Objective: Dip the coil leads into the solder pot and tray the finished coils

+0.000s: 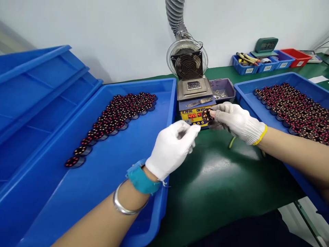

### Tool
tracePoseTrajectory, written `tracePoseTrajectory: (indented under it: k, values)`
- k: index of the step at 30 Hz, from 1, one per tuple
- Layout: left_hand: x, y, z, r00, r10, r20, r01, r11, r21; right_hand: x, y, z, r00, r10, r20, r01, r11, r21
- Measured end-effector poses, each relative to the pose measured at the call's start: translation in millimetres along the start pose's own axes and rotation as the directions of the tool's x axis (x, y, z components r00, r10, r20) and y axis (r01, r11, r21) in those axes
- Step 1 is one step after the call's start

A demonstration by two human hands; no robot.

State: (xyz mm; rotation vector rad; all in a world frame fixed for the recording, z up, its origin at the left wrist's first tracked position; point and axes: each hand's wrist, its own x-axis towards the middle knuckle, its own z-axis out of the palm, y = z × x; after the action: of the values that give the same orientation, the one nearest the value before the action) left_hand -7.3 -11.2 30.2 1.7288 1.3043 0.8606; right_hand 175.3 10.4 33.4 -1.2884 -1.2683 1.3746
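My right hand (238,120), in a white glove with a yellow cuff, is closed on a small round wound coil part (206,115) held just in front of the solder pot (196,103). My left hand (172,147), also gloved in white, has its fingers curled together, thumb to forefinger, close to the right hand; I cannot make out anything in it. A teal strap and a metal bangle sit on the left wrist. Rows of the same dark coil parts (117,118) lie in the blue tray (108,178) to the left.
A second blue tray (246,91) with several coil parts stands at the right. A fume fan (187,63) with a grey hose rises behind the solder pot. Small blue and red bins (267,61) line the back right. Stacked blue trays (38,89) stand at the far left on the green mat (221,181).
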Motion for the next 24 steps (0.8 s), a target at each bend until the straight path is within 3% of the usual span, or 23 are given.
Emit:
tracePoseTrajectory:
  k: [2,5,9,13,17,21,24]
  values:
    - [2,-2,5.2,0.987,-0.111,0.113,0.136,0.961,-0.240,0,2,0,0.999,-0.038,0.022,0.038,0.999,-0.026]
    - [3,-4,14.1,0.933,-0.117,0.340,0.276,0.838,-0.471,-3,6,1,0.996,-0.082,0.033,0.085,0.992,-0.098]
    - [0,-2,18.7,0.907,-0.112,0.406,0.337,0.770,-0.542,-7,6,4,0.996,-0.066,0.065,0.077,0.981,-0.177]
    - [0,0,16.9,0.912,-0.178,0.369,0.350,0.806,-0.478,-5,8,7,0.988,-0.132,0.074,0.142,0.978,-0.154]
    - [-1,2,11.9,0.944,-0.168,0.284,0.284,0.853,-0.437,-2,13,5,0.982,-0.188,-0.001,0.183,0.956,-0.228]
    - [-2,-1,1.7,0.998,-0.048,0.039,0.060,0.901,-0.429,-2,13,4,0.985,-0.166,-0.043,0.148,0.949,-0.278]
    - [1,-6,-0.3,0.993,0.004,-0.122,-0.033,0.971,-0.237,-5,13,6,0.986,-0.167,-0.031,0.154,0.957,-0.248]
